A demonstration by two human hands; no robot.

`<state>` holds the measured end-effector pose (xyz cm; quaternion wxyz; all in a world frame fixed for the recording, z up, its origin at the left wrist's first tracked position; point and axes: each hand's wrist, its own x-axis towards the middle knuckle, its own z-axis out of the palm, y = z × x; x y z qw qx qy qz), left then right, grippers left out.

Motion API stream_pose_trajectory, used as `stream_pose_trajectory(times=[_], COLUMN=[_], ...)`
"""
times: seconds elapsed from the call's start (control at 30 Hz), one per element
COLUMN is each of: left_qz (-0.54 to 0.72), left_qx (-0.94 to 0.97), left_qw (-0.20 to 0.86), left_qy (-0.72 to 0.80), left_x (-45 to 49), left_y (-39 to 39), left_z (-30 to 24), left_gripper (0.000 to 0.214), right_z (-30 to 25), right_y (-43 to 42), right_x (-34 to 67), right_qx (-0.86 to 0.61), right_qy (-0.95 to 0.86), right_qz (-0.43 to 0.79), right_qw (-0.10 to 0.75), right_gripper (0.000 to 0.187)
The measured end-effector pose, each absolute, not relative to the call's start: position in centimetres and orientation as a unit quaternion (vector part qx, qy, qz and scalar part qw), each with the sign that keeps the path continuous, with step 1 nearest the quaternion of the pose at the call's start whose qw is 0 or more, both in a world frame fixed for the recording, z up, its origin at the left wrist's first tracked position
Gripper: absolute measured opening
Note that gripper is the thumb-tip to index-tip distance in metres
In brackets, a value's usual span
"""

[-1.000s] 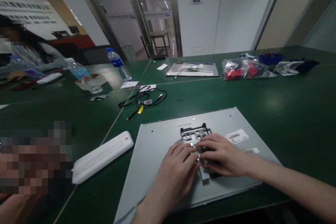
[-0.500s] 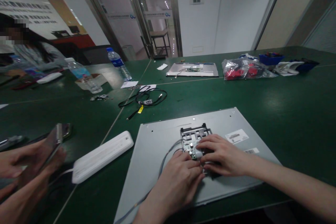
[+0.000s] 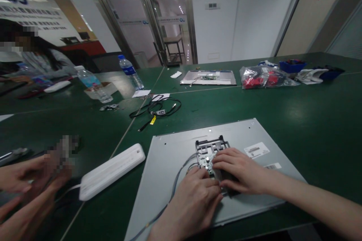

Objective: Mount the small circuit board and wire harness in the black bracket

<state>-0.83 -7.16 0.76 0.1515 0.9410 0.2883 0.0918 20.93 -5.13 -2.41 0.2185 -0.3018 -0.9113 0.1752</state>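
A flat grey metal panel [image 3: 166,169] lies on the table in front of me. Near its middle sits a black slotted bracket [image 3: 210,144] with a small circuit board [image 3: 208,159] in it. My left hand [image 3: 195,194] is closed at the board's lower edge, fingers bent and pressed together, tips partly hidden. From the right, my right hand [image 3: 240,169] curls over the board's right side, fingers closed, with a dark piece showing under the palm. A grey cable [image 3: 174,190] runs from the board's left side down past my left wrist.
A white power strip [image 3: 113,173] lies left of the panel. Beyond it are a coiled black cable [image 3: 161,112], water bottles [image 3: 131,72] and a second panel [image 3: 209,79]. A bag of red items [image 3: 266,77] sits farther right. Another person's hands [image 3: 31,180] are at left.
The whole view has shifted slightly. My right fingers have moved a little on the board, and more of a dark grey piece shows beneath them. My left hand stays at the lower edge.
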Motion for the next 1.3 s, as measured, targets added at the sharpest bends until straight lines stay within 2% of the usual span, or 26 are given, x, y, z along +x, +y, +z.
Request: stream_pose_trajectory(times=[0.5,0.9,1.3], left_qz=[0.095,0.081,0.09], left_qx=[0.942,0.94,0.944], left_qw=[0.13,0.139,0.134], left_qy=[0.295,0.302,0.289], left_x=[-0.69,-0.77,-0.82], left_y=[-7.13,-7.29,-7.18], left_z=[0.46,0.6,0.39], left_gripper=[0.018,0.012,0.015], right_z=[-2.71,-2.84,-2.59], right_y=[-5.02,-4.86,-5.03], right_x=[21.15,21.45,21.32], right_qx=[-0.295,-0.311,-0.32], right_qy=[-0.915,-0.915,-0.914], right_qz=[0.159,0.149,0.146], right_qw=[0.224,0.211,0.202], right_gripper=[0.036,0.04,0.047])
